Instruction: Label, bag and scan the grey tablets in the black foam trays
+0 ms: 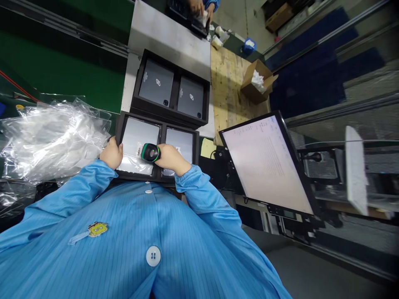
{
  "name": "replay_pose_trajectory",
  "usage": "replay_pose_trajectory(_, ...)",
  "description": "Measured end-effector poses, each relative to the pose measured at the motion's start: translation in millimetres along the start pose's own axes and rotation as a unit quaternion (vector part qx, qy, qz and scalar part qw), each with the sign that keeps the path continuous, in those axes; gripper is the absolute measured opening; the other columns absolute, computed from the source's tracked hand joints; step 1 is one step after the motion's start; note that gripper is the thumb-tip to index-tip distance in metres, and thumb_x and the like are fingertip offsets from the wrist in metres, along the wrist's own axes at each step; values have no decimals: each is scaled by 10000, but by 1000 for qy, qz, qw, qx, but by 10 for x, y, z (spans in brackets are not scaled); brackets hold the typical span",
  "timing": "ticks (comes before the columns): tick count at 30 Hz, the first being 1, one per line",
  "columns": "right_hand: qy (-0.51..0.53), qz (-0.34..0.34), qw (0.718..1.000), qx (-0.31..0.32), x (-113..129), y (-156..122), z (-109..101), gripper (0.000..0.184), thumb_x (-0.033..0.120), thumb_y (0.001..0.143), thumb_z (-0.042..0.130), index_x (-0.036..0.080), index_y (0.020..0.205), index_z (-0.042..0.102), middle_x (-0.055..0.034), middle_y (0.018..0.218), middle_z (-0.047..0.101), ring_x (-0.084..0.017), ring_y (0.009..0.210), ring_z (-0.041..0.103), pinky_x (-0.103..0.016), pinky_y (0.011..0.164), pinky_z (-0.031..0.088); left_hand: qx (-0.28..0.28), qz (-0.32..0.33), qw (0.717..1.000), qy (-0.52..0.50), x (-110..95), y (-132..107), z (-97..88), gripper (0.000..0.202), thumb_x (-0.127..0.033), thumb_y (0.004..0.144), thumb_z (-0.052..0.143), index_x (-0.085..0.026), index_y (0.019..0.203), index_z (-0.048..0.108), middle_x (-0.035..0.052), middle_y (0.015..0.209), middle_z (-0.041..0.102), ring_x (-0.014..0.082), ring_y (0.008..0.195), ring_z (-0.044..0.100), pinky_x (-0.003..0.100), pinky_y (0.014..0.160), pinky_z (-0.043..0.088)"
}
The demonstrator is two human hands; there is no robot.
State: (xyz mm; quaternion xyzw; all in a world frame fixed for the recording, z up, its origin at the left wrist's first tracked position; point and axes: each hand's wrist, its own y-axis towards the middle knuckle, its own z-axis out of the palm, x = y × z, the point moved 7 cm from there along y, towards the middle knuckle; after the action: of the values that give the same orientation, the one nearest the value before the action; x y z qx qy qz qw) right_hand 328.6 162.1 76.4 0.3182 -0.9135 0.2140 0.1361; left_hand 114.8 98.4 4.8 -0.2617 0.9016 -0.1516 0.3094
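In my right hand [172, 158] is a black and green barcode scanner [151, 152], held over the near black foam tray [163, 155]. Its head is beside a white barcode label [139, 149] on the left tablet [140, 132], which lies in clear film. Part of the right tablet [179, 141] is covered by my right hand. My left hand [111, 153] is closed around the left edge of this tray; some of its fingers are hidden. Directly beyond stands a second black tray [175, 77] with two grey tablets [156, 83] lying back side up.
Clear plastic bags [59, 139] are heaped on the left. A tilted monitor [268, 162] stands on the right, with a yellow paper [208, 148] near it. Farther off are an open cardboard box [257, 82] and another person's hands [199, 7] at a black tray.
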Motion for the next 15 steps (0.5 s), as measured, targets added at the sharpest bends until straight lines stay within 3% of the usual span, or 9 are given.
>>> replay_pose_trajectory(2,53,15,997,-54,-170,-114,-144,125,183,759,696,153,878,718,-99,903,764,-243,850,707,-292,759,500,-3,-2,1000,0,-9,-3,-26,621,-364,1017,359,-77,1566,377,288,1410,595,438,1245,639,571,1062,503)
replay_pose_trajectory(4,119,52,983,-130,-501,-292,-306,152,232,744,716,164,879,714,-85,891,762,-243,851,704,-306,774,519,-4,-4,1000,3,-30,-6,-59,620,-358,1011,358,-66,1559,382,290,1417,589,442,1259,629,575,1075,497)
replay_pose_trajectory(7,228,188,922,-249,-1319,-698,-422,212,301,707,752,171,866,701,-72,823,747,-246,806,707,-327,746,543,0,-17,1000,13,-63,-16,-121,619,-360,1012,353,-57,1550,380,289,1413,592,444,1273,623,582,1100,484)
replay_pose_trajectory(9,296,313,848,-308,-1917,-1052,-329,198,303,713,723,172,857,686,-50,737,718,-232,724,700,-323,695,549,-2,-26,999,23,-75,-20,-176,620,-369,1015,343,-45,1542,377,294,1402,594,446,1275,622,589,1105,482)
replay_pose_trajectory(11,321,414,784,-333,-2351,-1379,-127,167,255,714,674,169,857,677,-30,686,695,-214,666,686,-309,659,546,-5,-29,999,35,-70,-7,-228,624,-385,1012,347,-32,1524,386,299,1382,602,453,1275,622,596,1096,485)
replay_pose_trajectory(13,310,461,770,-315,-2560,-1546,128,160,208,708,643,158,855,683,-34,687,701,-210,660,686,-302,653,544,-8,-37,998,49,-38,31,-269,639,-418,994,367,-28,1499,409,302,1357,618,468,1263,628,606,1072,499)
replay_pose_trajectory(15,304,459,785,-282,-2595,-1520,405,149,192,728,645,145,857,702,-56,729,729,-220,694,706,-306,671,552,-29,-26,998,58,-30,88,-322,670,-454,949,401,-15,1453,453,310,1301,648,489,1205,653,629,1008,532)
